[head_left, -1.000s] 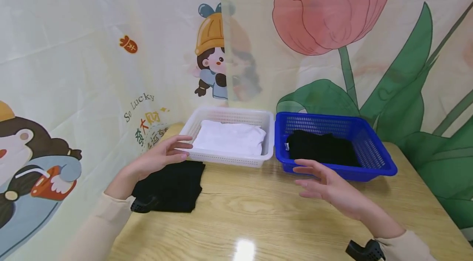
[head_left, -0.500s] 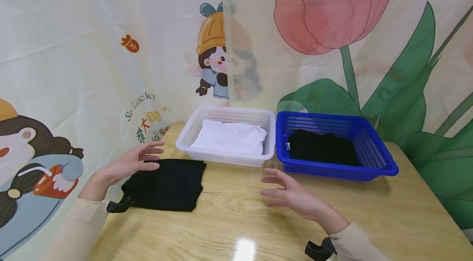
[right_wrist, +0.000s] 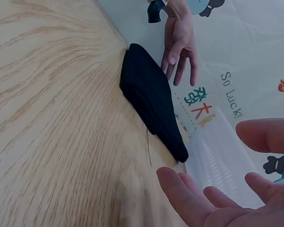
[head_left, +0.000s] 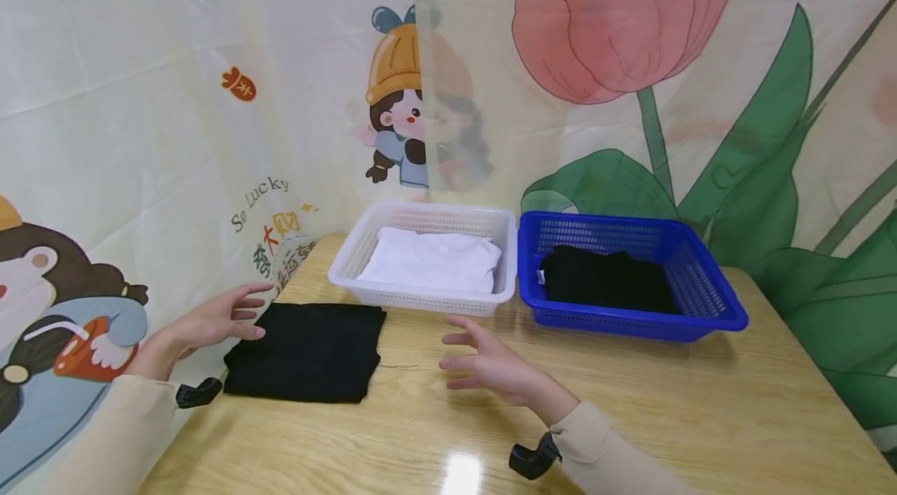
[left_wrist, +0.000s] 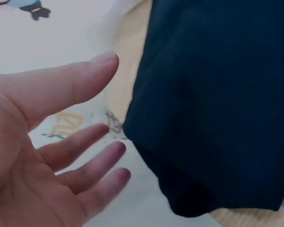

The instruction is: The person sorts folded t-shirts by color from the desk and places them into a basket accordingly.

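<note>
A folded black garment [head_left: 304, 355] lies flat on the left part of the table. My left hand [head_left: 210, 324] hovers at its left edge, fingers spread and holding nothing; the left wrist view shows the black cloth [left_wrist: 213, 104] just beyond the fingertips. To the right of the garment, my right hand [head_left: 494, 366] is in the air over the table, fingers apart with nothing in them. The right wrist view shows the folded black garment [right_wrist: 149, 99] between both hands, its layers visible from the side.
Behind stands a white basket [head_left: 420, 298] with folded white cloth [head_left: 430, 258] inside. Beside it on the right is a blue basket [head_left: 631, 321] holding black cloth [head_left: 606, 281]. A printed curtain [head_left: 301, 90] hangs along the left and back edges of the wooden table [head_left: 392, 440].
My left hand has moved left and slightly down, away from the white basket to the garment's left edge. My right hand has moved left from in front of the blue basket.
</note>
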Tool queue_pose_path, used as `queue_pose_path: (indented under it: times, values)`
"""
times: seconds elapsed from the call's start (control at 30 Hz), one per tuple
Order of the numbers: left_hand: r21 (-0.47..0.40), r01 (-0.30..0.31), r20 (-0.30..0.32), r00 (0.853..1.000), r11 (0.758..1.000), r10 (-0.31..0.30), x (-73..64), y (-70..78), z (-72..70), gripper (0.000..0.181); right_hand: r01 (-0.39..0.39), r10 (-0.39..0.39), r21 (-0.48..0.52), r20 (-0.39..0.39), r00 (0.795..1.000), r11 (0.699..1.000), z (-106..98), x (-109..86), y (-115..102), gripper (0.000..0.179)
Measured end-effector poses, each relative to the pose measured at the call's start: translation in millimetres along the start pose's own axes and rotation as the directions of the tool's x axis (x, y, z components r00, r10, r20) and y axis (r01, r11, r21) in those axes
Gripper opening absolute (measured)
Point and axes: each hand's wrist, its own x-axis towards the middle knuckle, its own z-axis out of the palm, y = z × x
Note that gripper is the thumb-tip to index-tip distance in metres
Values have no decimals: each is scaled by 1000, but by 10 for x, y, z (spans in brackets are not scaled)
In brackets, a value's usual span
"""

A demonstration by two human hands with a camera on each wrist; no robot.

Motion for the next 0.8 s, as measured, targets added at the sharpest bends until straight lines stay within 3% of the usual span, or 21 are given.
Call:
queue_pose_path:
  times: [0.23,0.57,0.8]
  values:
    - [-2,39,22,999,999,-39,54,-94,87,99,-5,6,48,-24,1000,999,111,172,79,85]
    - [-31,109,24,994,994,-108,132,-80,193,99,-39,44,86,-60,997,995,166,279,175,86]
    - [-172,109,78,992,979,-96,184,-84,320,98,-56,62,110,-58,996,992,193,287,195,84]
